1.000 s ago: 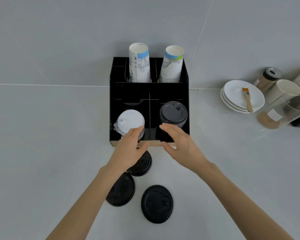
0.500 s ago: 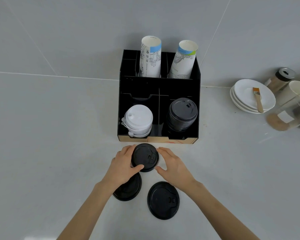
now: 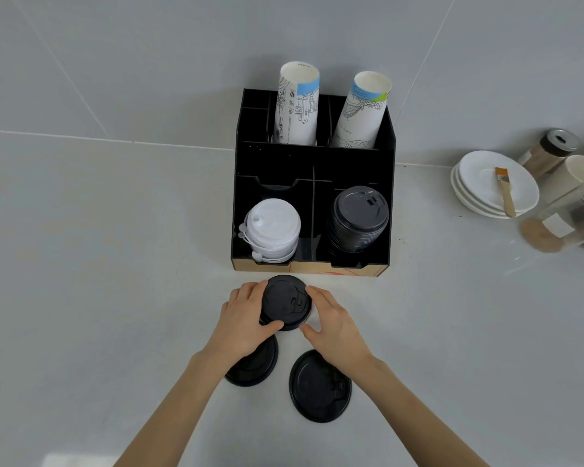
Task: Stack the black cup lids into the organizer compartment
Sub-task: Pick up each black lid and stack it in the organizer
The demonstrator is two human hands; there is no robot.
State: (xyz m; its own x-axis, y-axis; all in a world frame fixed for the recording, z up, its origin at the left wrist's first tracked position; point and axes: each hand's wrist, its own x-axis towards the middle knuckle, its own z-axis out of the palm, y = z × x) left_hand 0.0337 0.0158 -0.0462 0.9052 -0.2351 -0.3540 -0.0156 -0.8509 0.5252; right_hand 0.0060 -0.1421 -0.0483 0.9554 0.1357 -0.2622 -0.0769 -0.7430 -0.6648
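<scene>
A black organizer (image 3: 351,163) stands against the wall. Its front right compartment holds a stack of black lids (image 3: 358,219); the front left one holds white lids (image 3: 272,230). Just in front of the organizer, a black cup lid (image 3: 285,302) is gripped from both sides by my left hand (image 3: 241,320) and my right hand (image 3: 336,323). Two more black lids lie flat on the counter nearer to me, one (image 3: 255,367) partly under my left wrist, the other (image 3: 319,385) under my right wrist.
Two printed paper cups (image 3: 297,102) (image 3: 361,111) stand in the organizer's back slots. At the right are stacked white plates (image 3: 486,187) with a brush (image 3: 505,192), a shaker jar (image 3: 550,151), a cup and a clear container (image 3: 567,220).
Both hands drew back from the organizer's front compartments and closed around a black lid on the counter; since half a second ago they hold it in nearly the same spot.
</scene>
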